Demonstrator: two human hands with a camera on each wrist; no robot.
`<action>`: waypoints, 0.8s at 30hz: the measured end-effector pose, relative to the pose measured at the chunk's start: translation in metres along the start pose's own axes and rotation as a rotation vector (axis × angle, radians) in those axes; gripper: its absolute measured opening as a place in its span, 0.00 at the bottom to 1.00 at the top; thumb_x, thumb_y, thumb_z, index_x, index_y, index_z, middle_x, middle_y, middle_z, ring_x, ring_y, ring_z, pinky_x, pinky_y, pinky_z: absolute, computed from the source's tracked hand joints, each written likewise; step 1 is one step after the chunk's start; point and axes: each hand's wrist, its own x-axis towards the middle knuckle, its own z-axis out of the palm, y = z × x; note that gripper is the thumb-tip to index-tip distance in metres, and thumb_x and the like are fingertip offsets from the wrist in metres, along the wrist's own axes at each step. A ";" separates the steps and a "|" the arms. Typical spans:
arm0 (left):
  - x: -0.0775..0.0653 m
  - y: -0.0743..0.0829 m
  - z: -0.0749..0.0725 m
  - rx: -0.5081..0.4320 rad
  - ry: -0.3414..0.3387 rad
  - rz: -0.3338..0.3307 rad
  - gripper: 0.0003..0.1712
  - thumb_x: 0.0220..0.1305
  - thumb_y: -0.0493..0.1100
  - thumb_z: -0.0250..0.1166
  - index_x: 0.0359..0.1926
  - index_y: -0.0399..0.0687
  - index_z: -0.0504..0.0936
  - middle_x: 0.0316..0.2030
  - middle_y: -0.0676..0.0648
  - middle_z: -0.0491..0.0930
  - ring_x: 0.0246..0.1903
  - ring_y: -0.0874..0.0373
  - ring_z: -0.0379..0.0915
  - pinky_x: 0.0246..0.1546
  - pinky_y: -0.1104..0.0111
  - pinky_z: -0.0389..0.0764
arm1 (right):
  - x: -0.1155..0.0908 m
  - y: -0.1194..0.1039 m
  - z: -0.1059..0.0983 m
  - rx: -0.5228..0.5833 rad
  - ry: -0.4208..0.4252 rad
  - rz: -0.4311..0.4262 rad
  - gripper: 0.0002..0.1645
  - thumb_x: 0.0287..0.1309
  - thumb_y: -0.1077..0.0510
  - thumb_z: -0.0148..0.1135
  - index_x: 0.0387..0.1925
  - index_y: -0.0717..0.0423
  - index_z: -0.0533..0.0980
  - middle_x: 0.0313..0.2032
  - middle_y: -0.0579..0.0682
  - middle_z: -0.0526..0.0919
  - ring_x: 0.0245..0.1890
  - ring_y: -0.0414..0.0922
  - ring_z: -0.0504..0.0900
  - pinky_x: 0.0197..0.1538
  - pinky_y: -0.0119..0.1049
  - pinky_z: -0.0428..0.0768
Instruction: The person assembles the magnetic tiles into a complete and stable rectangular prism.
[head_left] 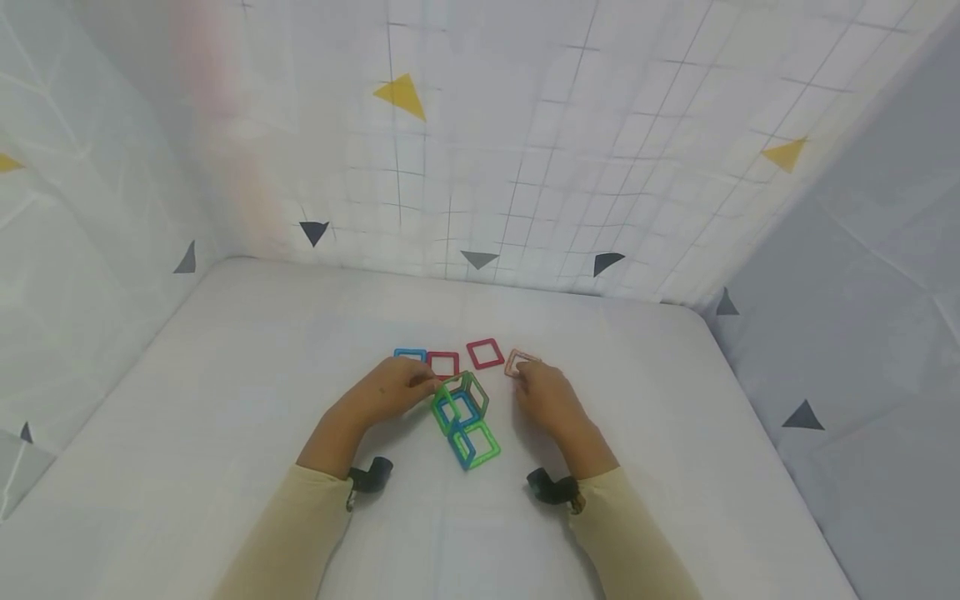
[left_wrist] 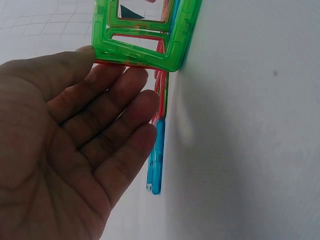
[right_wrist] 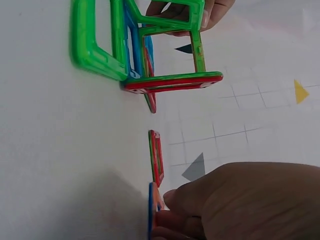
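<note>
Square see-through magnetic tiles form a small built shape on the table; its green tile (left_wrist: 132, 56) stands upright. My left hand (head_left: 393, 387) pinches this tile's edge between thumb and fingers. At the shape's near side, another green tile (head_left: 493, 437) lies flat, with a blue tile (head_left: 471, 452) tilted up beside it. A red tile (right_wrist: 185, 82) forms part of the right side in the right wrist view. To the right of the shape, my right hand (head_left: 546, 402) pinches an orange tile (head_left: 512, 363) at the table surface, thumb on its near edge.
Behind the shape lie a blue tile (head_left: 410, 351) and a red tile (head_left: 442, 354), side by side. Another red tile (head_left: 481, 342) lies between them and the orange one. The white table (head_left: 300, 317) meets a patterned cloth wall (head_left: 487, 167) at the back.
</note>
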 end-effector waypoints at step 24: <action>-0.001 0.000 0.000 -0.003 0.006 0.017 0.08 0.68 0.51 0.65 0.39 0.55 0.85 0.30 0.50 0.81 0.34 0.56 0.72 0.33 0.67 0.76 | -0.003 -0.004 -0.015 0.020 -0.091 0.090 0.24 0.57 0.55 0.72 0.53 0.59 0.79 0.44 0.54 0.82 0.43 0.50 0.78 0.53 0.47 0.82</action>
